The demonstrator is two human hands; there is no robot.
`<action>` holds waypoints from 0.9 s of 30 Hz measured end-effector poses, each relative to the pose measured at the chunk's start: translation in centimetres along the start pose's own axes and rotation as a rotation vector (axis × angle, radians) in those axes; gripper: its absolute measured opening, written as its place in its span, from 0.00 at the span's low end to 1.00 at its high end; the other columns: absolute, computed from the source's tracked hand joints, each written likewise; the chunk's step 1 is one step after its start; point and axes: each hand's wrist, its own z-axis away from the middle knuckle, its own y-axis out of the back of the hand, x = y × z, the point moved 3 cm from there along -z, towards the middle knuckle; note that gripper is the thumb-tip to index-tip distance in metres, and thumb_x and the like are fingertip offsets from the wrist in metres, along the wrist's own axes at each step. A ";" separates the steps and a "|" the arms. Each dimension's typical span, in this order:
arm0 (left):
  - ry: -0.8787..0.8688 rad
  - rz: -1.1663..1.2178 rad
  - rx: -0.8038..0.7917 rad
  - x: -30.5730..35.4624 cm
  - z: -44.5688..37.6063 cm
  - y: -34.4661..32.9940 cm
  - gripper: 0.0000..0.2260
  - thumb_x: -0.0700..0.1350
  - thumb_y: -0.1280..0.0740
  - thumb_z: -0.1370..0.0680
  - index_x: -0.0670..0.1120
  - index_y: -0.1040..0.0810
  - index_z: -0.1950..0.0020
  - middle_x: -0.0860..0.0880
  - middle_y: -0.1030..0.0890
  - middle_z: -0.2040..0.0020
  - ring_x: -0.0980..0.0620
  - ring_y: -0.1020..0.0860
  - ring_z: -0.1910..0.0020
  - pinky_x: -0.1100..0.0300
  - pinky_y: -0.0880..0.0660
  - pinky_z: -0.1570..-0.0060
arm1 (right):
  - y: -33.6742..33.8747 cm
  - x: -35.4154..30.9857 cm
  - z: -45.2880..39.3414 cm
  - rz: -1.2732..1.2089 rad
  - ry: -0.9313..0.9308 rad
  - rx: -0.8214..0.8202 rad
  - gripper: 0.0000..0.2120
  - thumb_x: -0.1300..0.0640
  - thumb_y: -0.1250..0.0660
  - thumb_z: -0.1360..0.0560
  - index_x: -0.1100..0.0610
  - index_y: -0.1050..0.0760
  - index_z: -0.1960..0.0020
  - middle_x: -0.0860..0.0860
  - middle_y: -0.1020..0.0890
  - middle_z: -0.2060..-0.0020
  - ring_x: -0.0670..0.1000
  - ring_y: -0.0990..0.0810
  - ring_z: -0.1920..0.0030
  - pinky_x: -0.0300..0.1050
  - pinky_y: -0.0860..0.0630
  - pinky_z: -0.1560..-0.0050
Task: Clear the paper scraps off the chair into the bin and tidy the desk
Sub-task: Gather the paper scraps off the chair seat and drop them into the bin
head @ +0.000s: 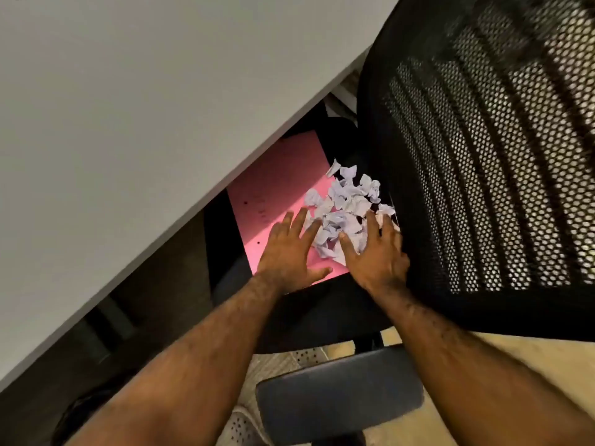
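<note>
A heap of crumpled white paper scraps (346,201) lies on a pink folder (283,181) that rests on the black seat of an office chair (322,310). My left hand (289,249) lies flat on the folder at the left edge of the heap, fingers spread. My right hand (376,252) rests on the heap's near right side, fingers apart and touching the scraps. Neither hand has closed on anything. The far part of the folder is hidden under the desk.
The white desk top (128,107) fills the upper left and overhangs the chair seat. The chair's black mesh backrest (483,156) stands close on the right. A padded grey armrest (338,391) is below my arms, above the tan floor (515,349).
</note>
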 end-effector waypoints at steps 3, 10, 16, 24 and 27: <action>-0.088 -0.111 0.004 -0.4 -3.0 -1.4 0.50 0.75 0.39 0.35 0.54 0.53 0.21 0.43 0.55 0.20 0.39 0.54 0.22 0.40 0.51 0.26 | -2.1 0.2 -1.5 0.085 -0.033 0.012 0.40 0.27 0.51 0.28 0.46 0.53 0.23 0.53 0.46 0.23 0.58 0.40 0.28 0.59 0.28 0.41; -0.251 -0.182 0.109 -1.2 -6.4 -4.8 0.42 0.72 0.41 0.32 0.47 0.35 0.26 0.36 0.35 0.26 0.35 0.30 0.33 0.44 0.29 0.39 | -6.2 -0.4 -3.3 0.201 0.187 0.109 0.33 0.36 0.41 0.28 0.46 0.40 0.26 0.57 0.34 0.29 0.60 0.30 0.38 0.58 0.25 0.49; -0.282 -0.102 0.214 -1.1 -6.1 -5.4 0.26 0.55 0.35 0.30 0.43 0.27 0.37 0.36 0.24 0.43 0.38 0.26 0.54 0.48 0.24 0.59 | -7.0 -0.1 -3.2 0.167 0.377 0.232 0.19 0.43 0.42 0.26 0.52 0.26 0.41 0.57 0.22 0.44 0.59 0.22 0.50 0.50 0.22 0.70; -0.061 0.154 0.238 -3.4 -3.9 -2.9 0.18 0.54 0.38 0.26 0.44 0.26 0.42 0.42 0.26 0.49 0.43 0.25 0.53 0.53 0.29 0.63 | -5.6 -0.9 -2.9 -0.065 0.458 0.304 0.17 0.42 0.37 0.24 0.55 0.22 0.54 0.55 0.21 0.59 0.58 0.20 0.63 0.48 0.25 0.75; 0.089 0.505 0.407 -3.5 -2.1 -1.1 0.12 0.49 0.39 0.27 0.45 0.24 0.49 0.48 0.23 0.55 0.50 0.24 0.57 0.58 0.28 0.59 | -4.1 -1.6 -2.6 -0.210 0.351 0.381 0.16 0.45 0.35 0.23 0.57 0.22 0.58 0.56 0.21 0.63 0.58 0.21 0.67 0.48 0.25 0.73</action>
